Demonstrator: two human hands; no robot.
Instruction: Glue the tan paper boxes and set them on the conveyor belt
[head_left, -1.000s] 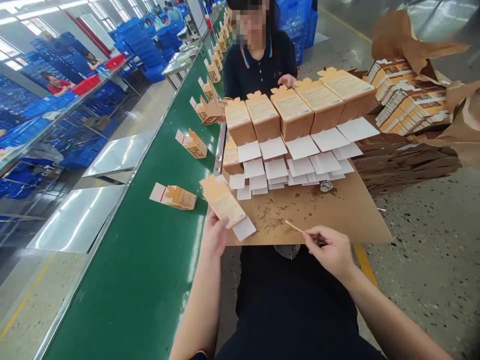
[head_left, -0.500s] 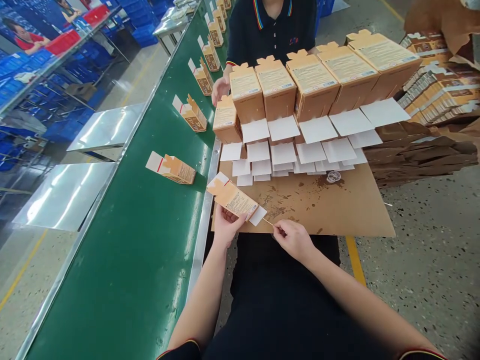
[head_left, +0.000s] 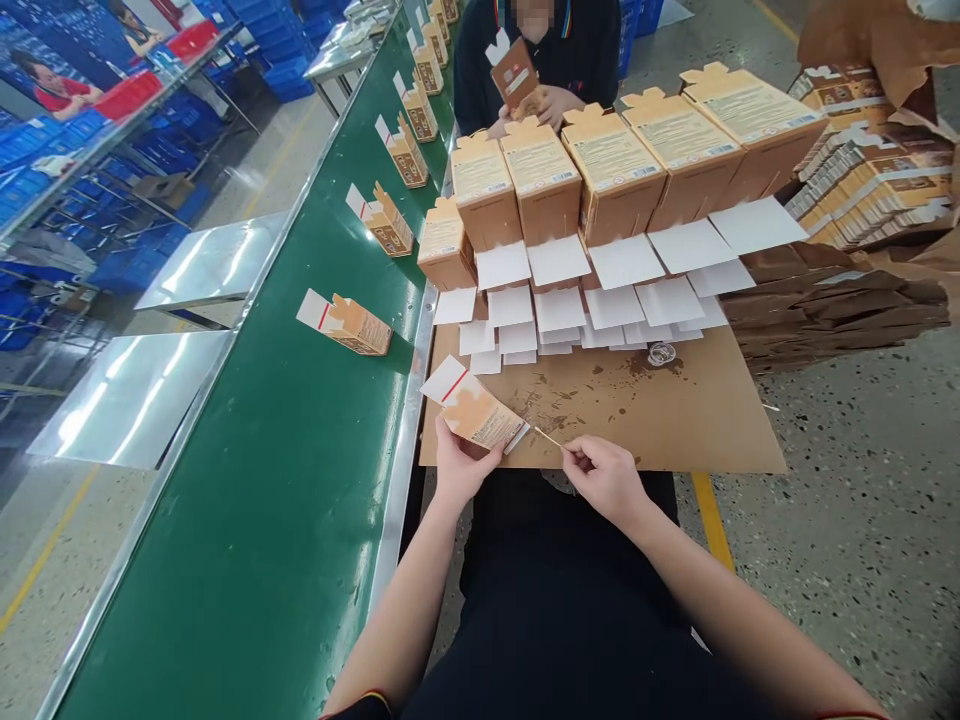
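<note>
My left hand [head_left: 459, 462] is closed round a small orange-brown carton [head_left: 481, 415] with a white flap that carries a red line, tilted above the near left corner of a brown cardboard sheet [head_left: 720, 420]. Thumb and fingers of my right hand [head_left: 606, 476] pinch a cotton swab [head_left: 548, 436]. Its tip points at the carton's lower right end, a short gap away. Beyond the hands, rows of similar cartons [head_left: 615, 165] lie stacked on the sheet with white flaps sticking out toward me. A small clear dish [head_left: 662, 354] stands among wet spots on the cardboard.
On the left runs a green conveyor belt [head_left: 247, 500] with a metal edge, carrying a line of open cartons [head_left: 351, 325]. Across the stack a co-worker [head_left: 536, 60] holds a carton. Bundled flat cartons [head_left: 874, 190] lie on brown paper at the right.
My left hand has turned the carton, showing more of its white flap. The swab has drawn back right, away from the carton. The co-worker has lifted a carton into view.
</note>
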